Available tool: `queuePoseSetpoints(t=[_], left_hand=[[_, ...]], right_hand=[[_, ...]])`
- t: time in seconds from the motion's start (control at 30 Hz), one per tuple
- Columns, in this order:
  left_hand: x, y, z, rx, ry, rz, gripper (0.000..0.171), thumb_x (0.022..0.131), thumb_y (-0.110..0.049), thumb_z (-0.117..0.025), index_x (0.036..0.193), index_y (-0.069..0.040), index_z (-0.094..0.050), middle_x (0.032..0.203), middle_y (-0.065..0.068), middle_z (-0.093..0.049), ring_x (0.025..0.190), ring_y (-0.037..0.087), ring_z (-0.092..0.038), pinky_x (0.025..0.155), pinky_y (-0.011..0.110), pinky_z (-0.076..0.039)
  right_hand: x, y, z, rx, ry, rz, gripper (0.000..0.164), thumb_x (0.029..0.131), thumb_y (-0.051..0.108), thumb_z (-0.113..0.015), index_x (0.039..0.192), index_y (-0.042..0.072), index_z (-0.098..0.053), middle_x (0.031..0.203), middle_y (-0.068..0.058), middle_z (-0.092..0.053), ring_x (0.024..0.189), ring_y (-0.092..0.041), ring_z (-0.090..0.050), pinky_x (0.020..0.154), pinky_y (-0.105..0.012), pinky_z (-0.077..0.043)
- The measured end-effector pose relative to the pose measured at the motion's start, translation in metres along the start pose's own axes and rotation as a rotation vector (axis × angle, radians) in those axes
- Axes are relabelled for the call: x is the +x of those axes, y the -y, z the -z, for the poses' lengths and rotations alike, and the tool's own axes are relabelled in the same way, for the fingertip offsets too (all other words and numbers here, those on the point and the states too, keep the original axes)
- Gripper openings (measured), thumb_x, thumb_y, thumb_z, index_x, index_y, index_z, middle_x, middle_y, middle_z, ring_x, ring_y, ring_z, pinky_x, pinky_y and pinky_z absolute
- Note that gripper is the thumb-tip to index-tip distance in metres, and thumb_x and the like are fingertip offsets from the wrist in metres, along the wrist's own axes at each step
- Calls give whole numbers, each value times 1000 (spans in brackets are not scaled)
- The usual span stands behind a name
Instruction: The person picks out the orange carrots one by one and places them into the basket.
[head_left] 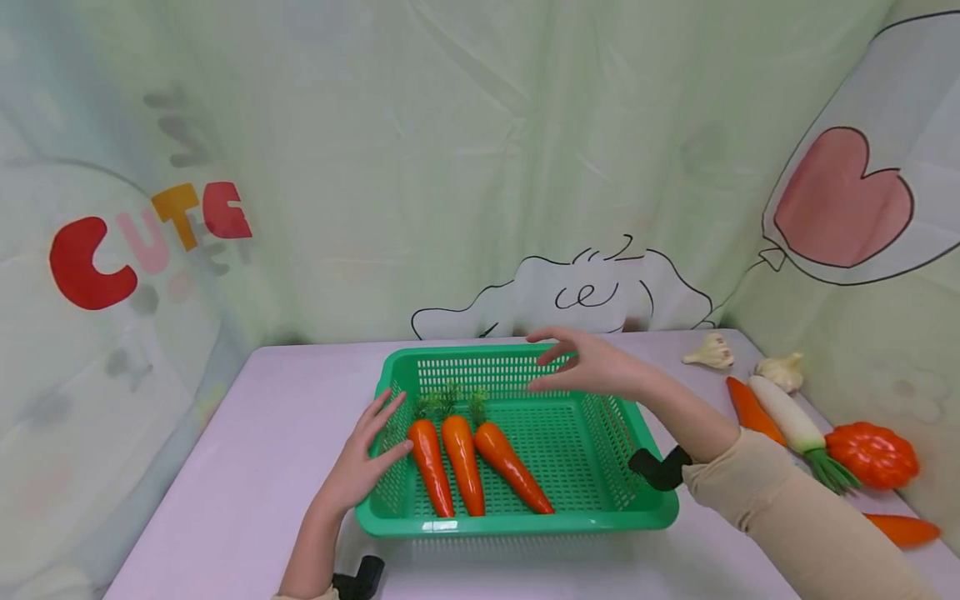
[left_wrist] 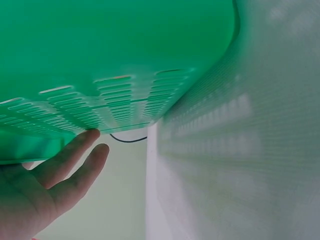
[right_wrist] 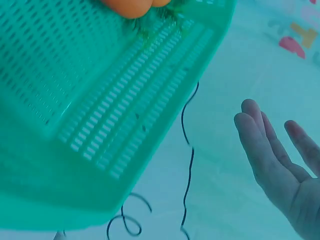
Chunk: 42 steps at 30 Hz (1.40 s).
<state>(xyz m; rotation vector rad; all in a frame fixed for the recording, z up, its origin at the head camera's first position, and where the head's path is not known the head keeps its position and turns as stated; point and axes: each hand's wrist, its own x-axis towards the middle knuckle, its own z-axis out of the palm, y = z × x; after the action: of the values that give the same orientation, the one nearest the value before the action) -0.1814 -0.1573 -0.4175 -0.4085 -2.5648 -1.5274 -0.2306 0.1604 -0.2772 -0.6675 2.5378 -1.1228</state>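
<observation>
A green plastic basket (head_left: 517, 525) with slotted walls sits on the table. Three orange carrots (head_left: 462, 467) with green tops lie side by side in its left half. At the basket's left wall is my left hand (head_left: 352, 467), fingers straight and spread, thumb above the rim. In the left wrist view two fingertips (left_wrist: 90, 136) reach the outside of the slotted wall; whether they press on it I cannot tell. Above the back right of the basket hovers my right hand (head_left: 588, 367), fingers loosely bent and parted from the thumb, holding nothing. The right wrist view shows it apart from the basket.
On the table's right side lie two garlic bulbs (head_left: 711, 352), a white radish (head_left: 787, 412) with green leaves, a carrot (head_left: 753, 410), a red ribbed pumpkin-like vegetable (head_left: 873, 455) and another orange piece (head_left: 902, 530). Printed curtains (head_left: 450, 167) enclose the table behind and at the sides.
</observation>
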Motion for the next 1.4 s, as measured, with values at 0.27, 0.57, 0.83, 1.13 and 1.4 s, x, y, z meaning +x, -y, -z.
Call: queuePoseSetpoints(t=[0.27, 0.57, 0.83, 1.13, 1.4], left_hand=[[-1, -2, 1, 10, 2, -13, 61, 87, -21, -62, 142, -22, -35, 151, 7, -16, 136, 36, -12, 97, 68, -17], [-2, 3, -3, 20, -9, -9, 63, 85, -15, -63, 142, -16, -36, 150, 13, -16, 135, 41, -13, 95, 70, -18], [-3, -1, 0, 5, -2, -17, 62, 86, -21, -63, 142, -22, -36, 151, 8, -16, 135, 38, -13, 95, 69, -18], [-2, -2, 0, 2, 0, -19, 61, 86, -21, -62, 142, -22, -36, 151, 8, -16, 136, 38, -13, 95, 69, -18], [-1, 0, 0, 0, 1, -22, 61, 87, -20, -62, 142, -20, -36, 151, 8, -16, 135, 38, -13, 95, 69, -20]], right_hand=[[-29, -15, 19, -23, -22, 11, 67, 83, 31, -67, 138, 9, -35, 120, -19, -53, 101, -30, -59, 80, -43, -50], [-54, -47, 29, 1, -55, 56, 68, 86, 22, -64, 142, 11, -28, 125, -23, -48, 102, -31, -57, 79, -46, -49], [-69, -70, 34, -3, -120, 101, 67, 87, 17, -63, 142, 8, -27, 126, -24, -48, 102, -35, -56, 76, -37, -51], [-79, -104, 41, 28, -137, 80, 61, 90, 15, -58, 142, 5, -27, 127, -25, -46, 100, -18, -59, 74, -26, -51], [-79, -143, 40, 124, -103, 11, 59, 91, 15, -55, 141, 4, -27, 129, -29, -42, 103, -27, -58, 77, -35, -51]])
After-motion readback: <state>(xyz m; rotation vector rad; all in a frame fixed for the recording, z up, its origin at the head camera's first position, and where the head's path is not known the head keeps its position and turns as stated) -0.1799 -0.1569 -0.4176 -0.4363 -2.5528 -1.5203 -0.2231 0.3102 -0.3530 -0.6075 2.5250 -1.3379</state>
